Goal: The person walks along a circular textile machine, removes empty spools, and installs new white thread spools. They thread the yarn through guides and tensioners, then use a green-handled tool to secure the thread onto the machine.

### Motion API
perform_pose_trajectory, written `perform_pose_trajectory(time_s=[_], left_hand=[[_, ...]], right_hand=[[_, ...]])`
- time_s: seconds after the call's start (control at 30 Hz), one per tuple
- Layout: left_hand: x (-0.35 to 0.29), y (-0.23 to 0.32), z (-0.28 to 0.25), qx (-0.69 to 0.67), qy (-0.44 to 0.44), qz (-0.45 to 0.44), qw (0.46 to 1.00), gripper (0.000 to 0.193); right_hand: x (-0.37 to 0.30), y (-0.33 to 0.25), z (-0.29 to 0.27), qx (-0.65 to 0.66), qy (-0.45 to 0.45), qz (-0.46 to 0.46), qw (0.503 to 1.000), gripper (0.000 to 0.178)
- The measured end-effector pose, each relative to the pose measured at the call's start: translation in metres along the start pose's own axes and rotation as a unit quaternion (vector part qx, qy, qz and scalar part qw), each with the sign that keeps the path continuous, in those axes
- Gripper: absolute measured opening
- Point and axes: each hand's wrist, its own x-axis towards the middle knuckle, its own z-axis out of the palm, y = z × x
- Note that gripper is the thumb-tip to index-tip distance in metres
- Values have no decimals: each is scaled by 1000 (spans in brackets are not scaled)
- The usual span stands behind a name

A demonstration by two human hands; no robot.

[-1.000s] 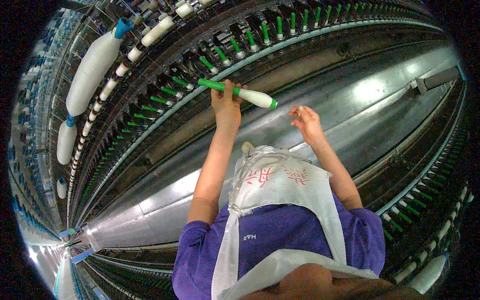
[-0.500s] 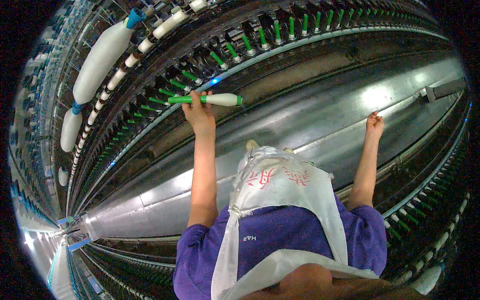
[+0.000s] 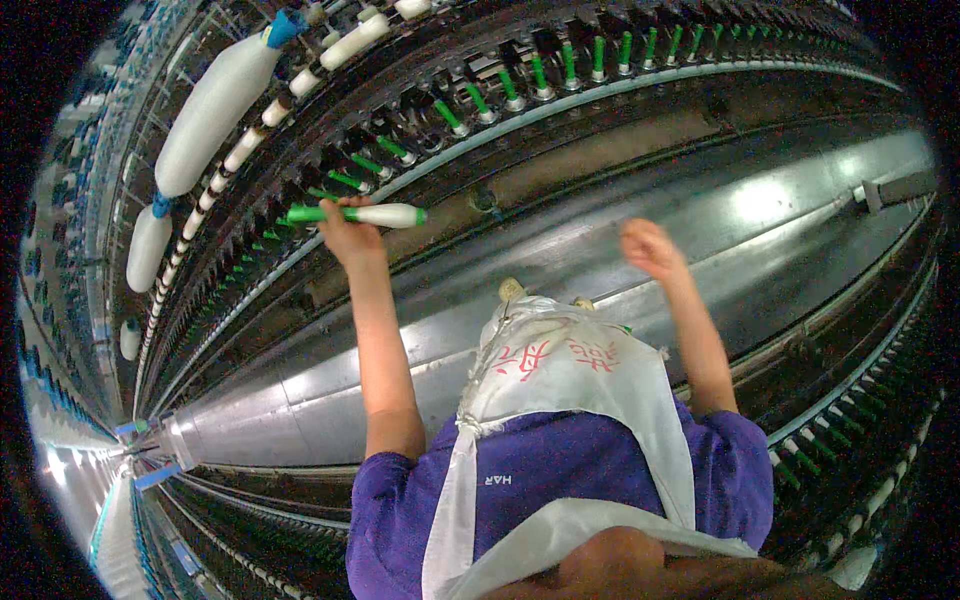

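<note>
My left hand [image 3: 352,238] is closed around a green bobbin [image 3: 392,215] with white yarn wound on one end. It holds the bobbin roughly level, in front of the spindle row on the left. The bobbin's wound end points right, and its bare green end sticks out past my fingers. My right hand [image 3: 652,250] hovers over the grey metal floor to the right of the middle, its fingers curled in and somewhat blurred. Whatever it may hold is hidden. Nearest my left hand, slim green bobbins [image 3: 348,181] stand on the spindles of the machine.
Large white yarn packages [image 3: 215,120] hang at the upper left beside a line of white rollers [image 3: 243,150]. A long rail [image 3: 560,106] runs below the spindles. Another spindle row [image 3: 815,440] lies at the right. A dark, tube-like part [image 3: 895,190] sits at the far right.
My left hand has moved left and slightly down with the bobbin. My right hand has come left toward the middle, its fingers now curled into a fist.
</note>
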Motion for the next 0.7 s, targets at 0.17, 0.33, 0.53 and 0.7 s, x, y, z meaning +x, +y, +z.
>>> perform_pose_trajectory(time_s=[0.17, 0.33, 0.53, 0.7], left_hand=[[15, 20, -43, -56, 53, 25, 997, 25], [-41, -30, 4, 48, -50, -84, 994, 20], [-46, -48, 43, -13, -92, -174, 980, 16], [15, 48, -16, -17, -43, 29, 998, 19]], right_hand=[[-103, -46, -165, 193, 110, -193, 956, 9], [5, -31, -52, -62, 265, -259, 927, 29], [81, 37, 147, -149, -297, 58, 941, 20], [-15, 18, -31, 97, 48, -62, 992, 17]])
